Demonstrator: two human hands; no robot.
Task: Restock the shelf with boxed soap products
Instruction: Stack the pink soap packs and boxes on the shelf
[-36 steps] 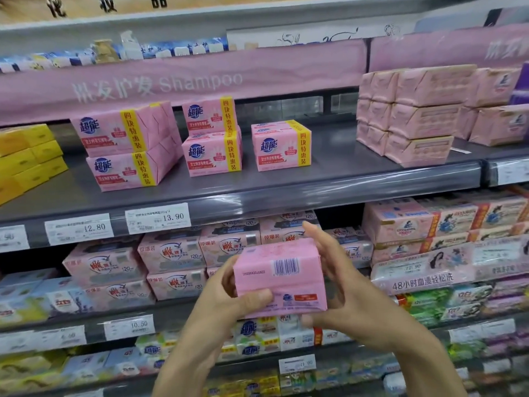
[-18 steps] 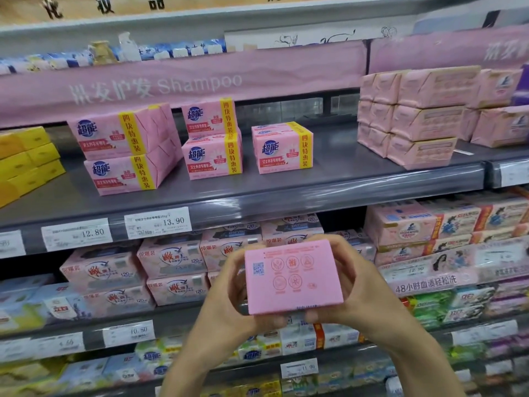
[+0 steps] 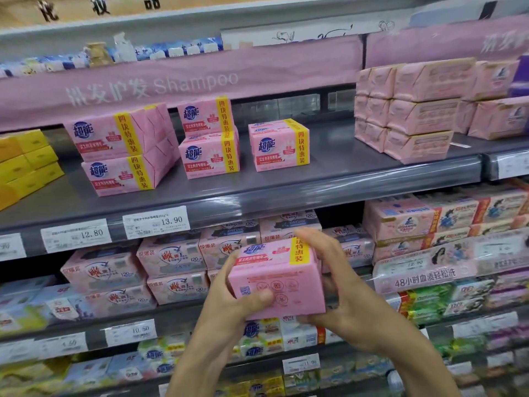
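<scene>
A pink soap box (image 3: 279, 282) with a yellow band is held in front of the lower shelves. My left hand (image 3: 229, 299) grips its left end, thumb on the front face. My right hand (image 3: 340, 285) grips its right end, fingers curled over the top. Above, on the grey shelf (image 3: 343, 167), stand matching pink boxes: a stack of two at the left (image 3: 120, 150), a stack of two in the middle (image 3: 209, 138), and a single box (image 3: 279, 146).
Pale pink wrapped packs (image 3: 406, 110) are stacked at the shelf's right, yellow boxes (image 3: 25, 161) at its left. Bare shelf lies between the single box and the pale packs. Price tags (image 3: 156, 222) line the shelf edge. Lower shelves are packed with other soaps.
The box has been turned in both hands: first the barcode side showed, then the back with icons, now the branded top with the yellow band tilts into view.
</scene>
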